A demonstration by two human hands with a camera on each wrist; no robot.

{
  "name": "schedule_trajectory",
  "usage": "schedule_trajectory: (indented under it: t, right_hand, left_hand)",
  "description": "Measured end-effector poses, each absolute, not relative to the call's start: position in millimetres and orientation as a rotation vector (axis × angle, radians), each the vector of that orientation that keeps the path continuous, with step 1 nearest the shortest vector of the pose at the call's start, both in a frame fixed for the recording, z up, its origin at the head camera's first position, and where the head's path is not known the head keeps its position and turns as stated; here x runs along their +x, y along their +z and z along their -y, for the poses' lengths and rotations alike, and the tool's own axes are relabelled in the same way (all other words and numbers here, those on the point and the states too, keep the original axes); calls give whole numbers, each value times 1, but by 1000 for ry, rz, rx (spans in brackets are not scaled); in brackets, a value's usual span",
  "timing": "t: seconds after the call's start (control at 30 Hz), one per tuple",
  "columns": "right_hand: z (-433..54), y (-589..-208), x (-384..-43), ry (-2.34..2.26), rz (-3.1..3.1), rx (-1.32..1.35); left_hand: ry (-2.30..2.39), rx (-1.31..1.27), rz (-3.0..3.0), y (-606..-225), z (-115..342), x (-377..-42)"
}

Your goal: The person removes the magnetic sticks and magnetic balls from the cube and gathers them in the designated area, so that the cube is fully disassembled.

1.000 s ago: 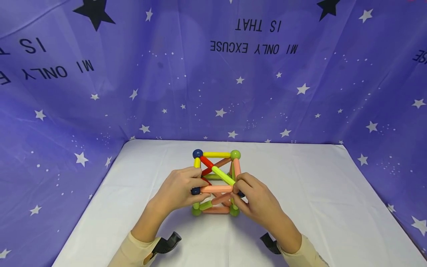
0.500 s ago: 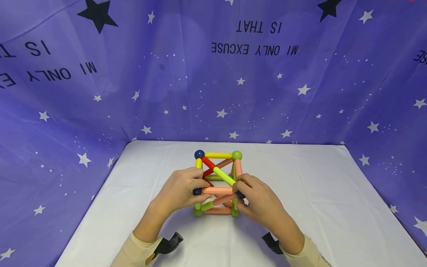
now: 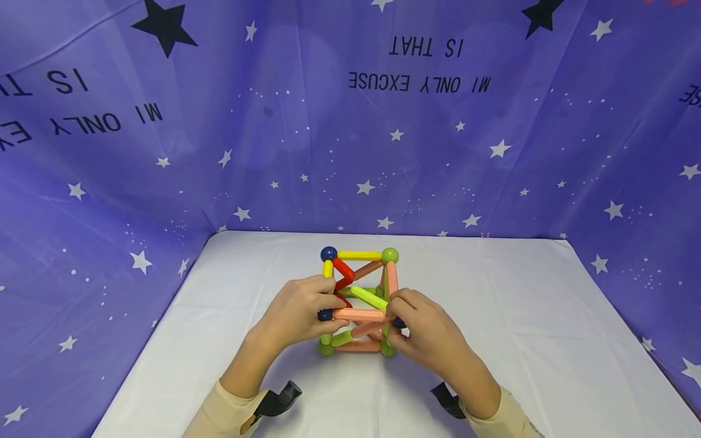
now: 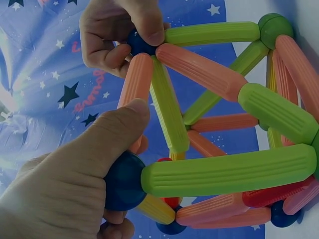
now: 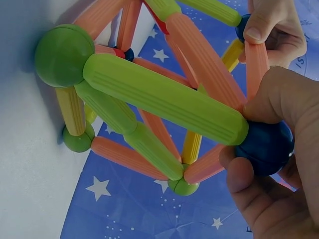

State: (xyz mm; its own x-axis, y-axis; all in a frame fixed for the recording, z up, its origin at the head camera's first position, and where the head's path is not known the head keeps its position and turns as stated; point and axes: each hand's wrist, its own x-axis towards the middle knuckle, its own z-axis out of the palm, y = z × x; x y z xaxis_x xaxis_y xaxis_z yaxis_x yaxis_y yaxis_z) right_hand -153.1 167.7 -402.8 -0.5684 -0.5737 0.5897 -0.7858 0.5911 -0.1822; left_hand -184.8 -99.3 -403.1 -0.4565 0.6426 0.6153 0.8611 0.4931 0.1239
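A cube-like frame of magnetic rods and balls stands on the white table, with the hands at its near upper edge. My left hand (image 3: 298, 307) pinches a salmon rod (image 3: 358, 314) beside a dark blue ball (image 4: 124, 181). At the rod's other end, my right hand (image 3: 424, 322) grips another dark blue ball (image 5: 264, 147) between thumb and fingers. From that right corner a yellow-green rod (image 3: 369, 297) slants across the top, its free end apart from the bent red rods (image 3: 344, 267). A yellow rod (image 3: 359, 255) joins blue and green balls along the far top edge.
The white table (image 3: 493, 316) reaches around the frame on all sides. A purple star-printed cloth (image 3: 361, 152) hangs behind and at both sides. Black straps (image 3: 279, 398) stick out from the sleeves over the near table.
The yellow-green rod has come away from the red rod it met end to end, leaving a gap in the top diagonal. Both hands keep nearly the same places.
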Motion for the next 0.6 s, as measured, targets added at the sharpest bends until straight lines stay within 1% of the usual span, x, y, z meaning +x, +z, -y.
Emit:
schedule_trajectory:
  t: [0.6]
  right_hand:
    - [-167, -400, -152, 649, 2341, 1111]
  left_hand:
    - [-575, -1229, 2277, -402, 100, -184]
